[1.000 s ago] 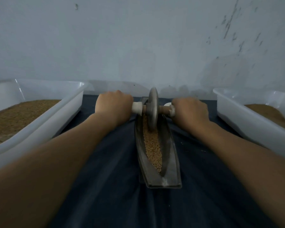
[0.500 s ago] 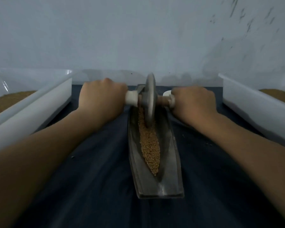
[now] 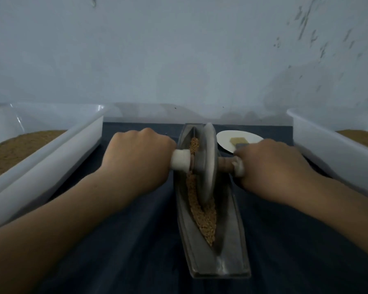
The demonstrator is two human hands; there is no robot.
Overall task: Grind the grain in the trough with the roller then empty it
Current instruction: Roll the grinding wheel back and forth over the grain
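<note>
A long dark metal trough (image 3: pixel 234 247) lies lengthwise on the dark cloth, with tan grain (image 3: pixel 206 219) along its groove. The roller (image 3: pixel 208 164), a grey disc on a cross axle with white-wrapped handles, stands upright in the groove around the trough's middle. My left hand (image 3: pixel 138 158) grips the left handle and my right hand (image 3: pixel 270 166) grips the right one. Grain shows both beyond and in front of the disc.
A white tub (image 3: pixel 51 158) holding brown grain sits at the left, and a second white tub (image 3: pixel 331 153) with grain at the right. A white plate (image 3: pixel 227 141) bearing a small brush lies behind my right hand. A pale wall stands close behind.
The roller and both hands have come back toward me from the trough's far end to about its middle. The white plate, hidden before, now shows behind my right hand.
</note>
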